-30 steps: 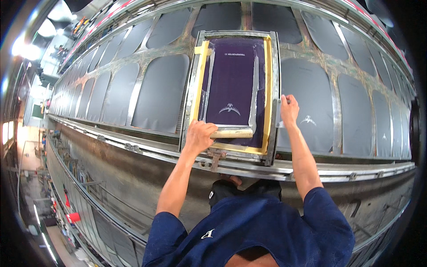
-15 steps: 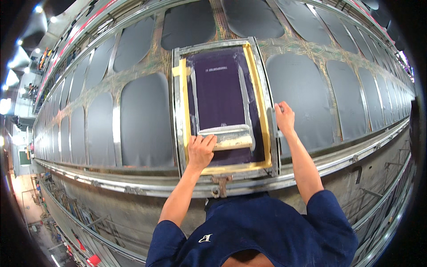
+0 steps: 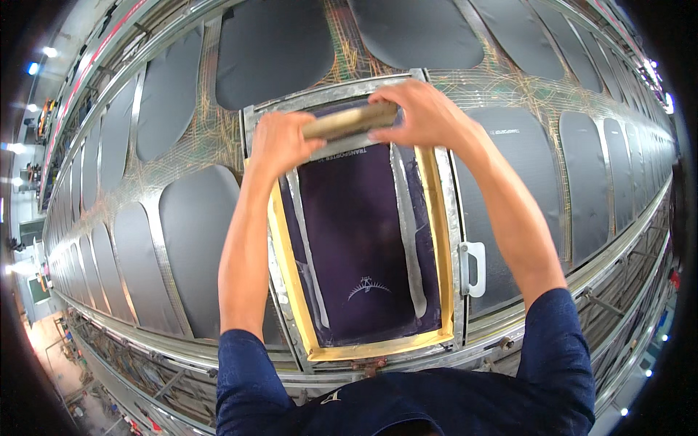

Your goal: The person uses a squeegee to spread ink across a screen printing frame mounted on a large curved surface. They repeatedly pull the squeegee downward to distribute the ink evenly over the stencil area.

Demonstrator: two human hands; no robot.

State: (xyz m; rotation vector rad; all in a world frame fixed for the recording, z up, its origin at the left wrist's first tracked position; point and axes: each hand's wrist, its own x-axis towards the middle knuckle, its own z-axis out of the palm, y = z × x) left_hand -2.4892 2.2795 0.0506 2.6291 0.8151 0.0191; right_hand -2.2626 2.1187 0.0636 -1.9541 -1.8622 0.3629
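My left hand (image 3: 280, 142) and my right hand (image 3: 422, 112) grip a squeegee (image 3: 350, 120), one at each end, with fingers wrapped around its wooden bar. It lies across the far end of a screen-printing frame (image 3: 452, 211). Dark purple mesh (image 3: 352, 225) fills the frame, with a pale arched design near its close end and small lettering near the squeegee. Grey streaks run down both sides of the mesh, and yellow tape (image 3: 438, 247) lines the inner border. The squeegee's lower edge is partly hidden by my hands. A white handle (image 3: 476, 269) sticks out from the frame's right side.
Rounded black panels lie in rows on a long table, such as one at the left (image 3: 198, 247) and one at the right (image 3: 512, 196) bearing a small pale mark. A metal rail (image 3: 207, 357) runs along the near edge.
My left hand has carried the squeegee from the near end to the far end. My right hand has left the frame's right side and joined it. The panel at right now shows a mark.
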